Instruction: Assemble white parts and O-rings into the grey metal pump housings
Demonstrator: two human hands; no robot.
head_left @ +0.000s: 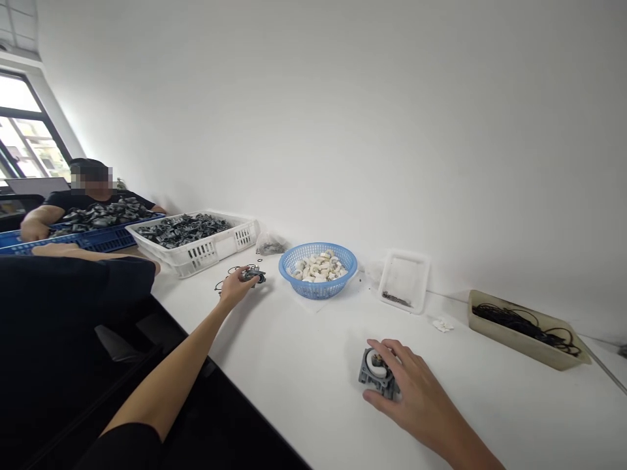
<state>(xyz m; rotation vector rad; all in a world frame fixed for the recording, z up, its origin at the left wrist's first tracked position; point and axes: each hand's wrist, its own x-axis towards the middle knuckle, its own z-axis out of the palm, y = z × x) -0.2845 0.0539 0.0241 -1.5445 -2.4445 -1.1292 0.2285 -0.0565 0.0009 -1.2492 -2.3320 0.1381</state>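
My left hand [235,287] is closed around a small grey cast part [255,276] with a dark round opening, at or just above the table to the left of the blue basket. A few thin black rings [219,285] lie beside that hand. Nearer to me, my right hand [414,388] grips a squarish grey housing [365,375] on the table, thumb on its near side and fingers over the far side. A white curved piece [376,367] sits in the housing's round opening. The fingers hide the housing's right part.
A blue basket [317,289] holds white curved pieces. A white crate [196,260] of dark grey parts and a clear bag [272,243] stand left; a white tray [416,284] and beige bin [519,334] with black rings, right. Co-workers sit at left near a blue crate [115,238].
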